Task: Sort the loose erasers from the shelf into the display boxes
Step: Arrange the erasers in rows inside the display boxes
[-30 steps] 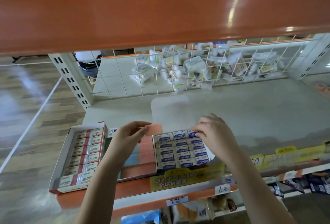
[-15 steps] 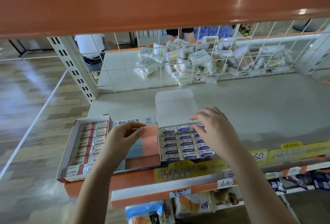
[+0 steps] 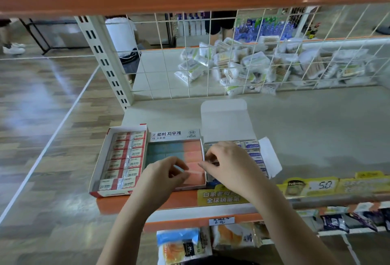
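Over the middle cardboard box (image 3: 176,138), your left hand (image 3: 160,177) and right hand (image 3: 228,165) both pinch one flat pink eraser (image 3: 195,169) above its smooth pink and blue blocks. Left of it sits a box of paper-sleeved erasers (image 3: 124,157).

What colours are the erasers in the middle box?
Blue on the left, pink on the right, in the head view.

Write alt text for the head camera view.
Two hands, left hand and right hand, meet over the middle display box of pink and blue erasers, between a red-label box and a blue-label box on a shop shelf.
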